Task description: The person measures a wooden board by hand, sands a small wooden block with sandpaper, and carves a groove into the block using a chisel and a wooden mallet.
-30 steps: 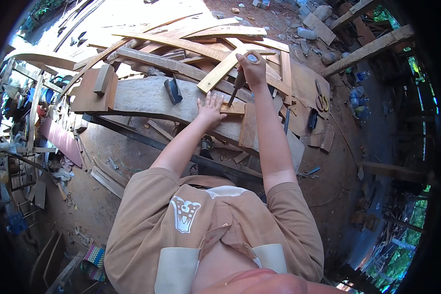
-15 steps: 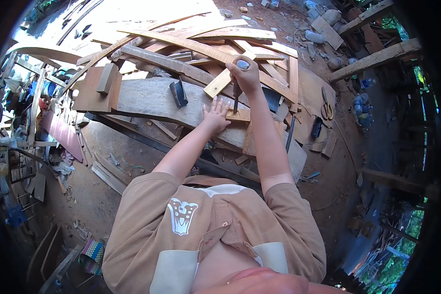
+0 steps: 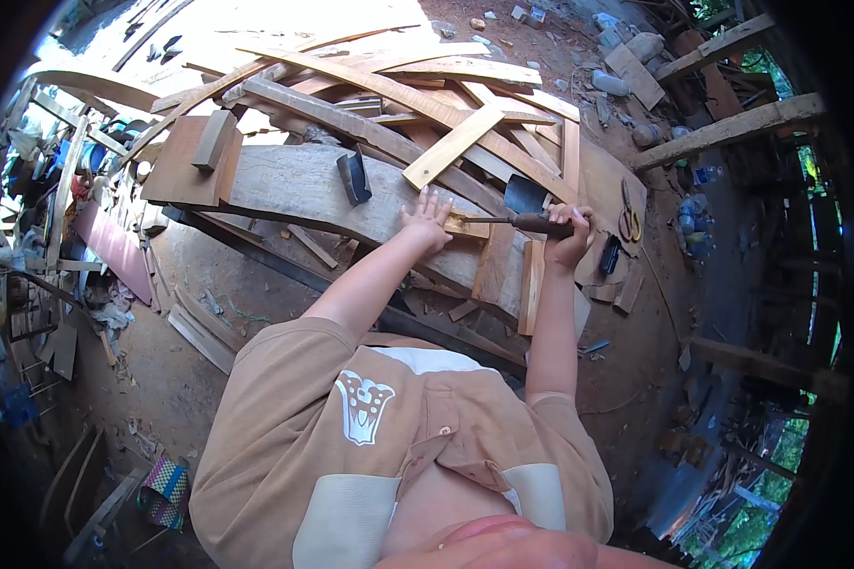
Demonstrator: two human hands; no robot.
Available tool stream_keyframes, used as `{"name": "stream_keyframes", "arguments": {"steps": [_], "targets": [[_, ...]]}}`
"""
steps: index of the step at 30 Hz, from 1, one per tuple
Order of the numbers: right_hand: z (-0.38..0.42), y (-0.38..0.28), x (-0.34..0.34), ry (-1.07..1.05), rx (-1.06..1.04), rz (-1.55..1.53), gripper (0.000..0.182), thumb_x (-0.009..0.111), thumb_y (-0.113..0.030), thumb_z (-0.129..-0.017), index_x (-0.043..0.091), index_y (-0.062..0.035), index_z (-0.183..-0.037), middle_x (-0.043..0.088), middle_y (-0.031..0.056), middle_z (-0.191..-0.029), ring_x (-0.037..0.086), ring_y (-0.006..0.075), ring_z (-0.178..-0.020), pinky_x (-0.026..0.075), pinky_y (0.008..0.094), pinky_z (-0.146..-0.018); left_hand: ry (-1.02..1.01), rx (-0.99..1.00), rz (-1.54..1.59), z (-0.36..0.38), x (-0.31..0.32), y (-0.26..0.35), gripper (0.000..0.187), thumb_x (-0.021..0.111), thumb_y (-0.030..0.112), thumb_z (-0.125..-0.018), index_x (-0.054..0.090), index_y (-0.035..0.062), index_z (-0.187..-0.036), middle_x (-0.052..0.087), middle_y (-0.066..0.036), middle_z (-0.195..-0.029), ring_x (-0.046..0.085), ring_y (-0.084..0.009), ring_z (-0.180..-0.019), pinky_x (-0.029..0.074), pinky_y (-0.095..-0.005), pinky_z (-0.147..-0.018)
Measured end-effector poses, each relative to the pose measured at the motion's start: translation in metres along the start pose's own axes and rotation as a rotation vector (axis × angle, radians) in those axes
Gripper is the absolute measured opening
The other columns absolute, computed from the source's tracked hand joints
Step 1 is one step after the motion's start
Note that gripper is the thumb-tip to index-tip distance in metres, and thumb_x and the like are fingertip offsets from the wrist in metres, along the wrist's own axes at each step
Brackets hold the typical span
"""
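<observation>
My left hand lies flat, fingers spread, on a small wooden block that rests on a thick grey plank. My right hand grips the dark handle of a chisel, held nearly level, with its blade tip against the right side of the block. A dark metal blade tool stands on the plank to the left of my left hand.
Many long wooden strips lie piled behind the plank. A brown board with a small block on it sits at the plank's left end. Scissors and bottles lie on the dirt at right. Scrap wood litters the ground.
My right hand has swung the chisel down from upright above the block to nearly level on its right. My left hand has stayed on the block.
</observation>
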State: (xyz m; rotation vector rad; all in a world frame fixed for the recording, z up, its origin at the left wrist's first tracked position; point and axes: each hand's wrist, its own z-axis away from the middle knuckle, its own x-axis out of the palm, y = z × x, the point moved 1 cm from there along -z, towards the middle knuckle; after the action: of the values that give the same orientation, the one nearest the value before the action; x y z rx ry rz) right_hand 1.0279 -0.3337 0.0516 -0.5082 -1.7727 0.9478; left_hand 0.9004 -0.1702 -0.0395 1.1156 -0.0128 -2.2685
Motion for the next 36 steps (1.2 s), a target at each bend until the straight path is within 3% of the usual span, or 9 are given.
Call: {"name": "stream_keyframes", "arguments": {"steps": [3,10,29,36], "targets": [[-0.001,0.003,0.015,0.009,-0.084,-0.008,0.011,0.051,-0.005,-0.073,0.045,-0.0063,-0.064,0.043,0.0056,-0.054,0.042,0.0160,-0.052,0.038,0.0313,-0.055,-0.013,-0.010,-0.018,0.000,0.000,0.001,0.075,0.045,0.044,-0.086,-0.003,0.0246,-0.141,-0.010,-0.005,-0.147,-0.017,-0.0266,-0.133,0.012,-0.0587,-0.102],[0.000,0.003,0.035,-0.118,-0.093,0.117,0.011,0.051,-0.003,-0.073,0.045,-0.0034,-0.065,0.045,0.0060,-0.056,0.045,0.0162,-0.053,0.039,0.0295,-0.055,-0.028,-0.011,-0.043,0.004,-0.005,0.003,0.079,0.048,0.043,-0.085,-0.005,0.0231,-0.141,-0.012,-0.006,-0.147,-0.016,-0.0268,-0.134,0.015,-0.0574,-0.102],[-0.001,0.009,0.039,-0.119,-0.075,0.165,0.011,0.052,-0.002,-0.075,0.047,-0.0033,-0.067,0.049,0.0064,-0.059,0.048,0.0161,-0.054,0.042,0.0292,-0.055,-0.078,-0.005,-0.060,0.006,-0.008,0.002,0.095,0.058,0.051,-0.076,-0.006,0.0223,-0.140,-0.013,-0.007,-0.146,-0.019,-0.0276,-0.133,0.017,-0.0572,-0.101],[0.018,0.020,0.078,-0.270,-0.178,0.453,0.014,0.060,-0.003,-0.078,0.050,-0.0016,-0.069,0.053,0.0025,-0.061,0.051,0.0071,-0.057,0.041,0.0201,-0.052,-0.068,0.005,-0.048,0.002,-0.009,0.001,0.099,0.062,0.051,-0.073,-0.005,0.0221,-0.140,-0.011,-0.007,-0.147,-0.018,-0.0279,-0.133,0.018,-0.0570,-0.101]]}}
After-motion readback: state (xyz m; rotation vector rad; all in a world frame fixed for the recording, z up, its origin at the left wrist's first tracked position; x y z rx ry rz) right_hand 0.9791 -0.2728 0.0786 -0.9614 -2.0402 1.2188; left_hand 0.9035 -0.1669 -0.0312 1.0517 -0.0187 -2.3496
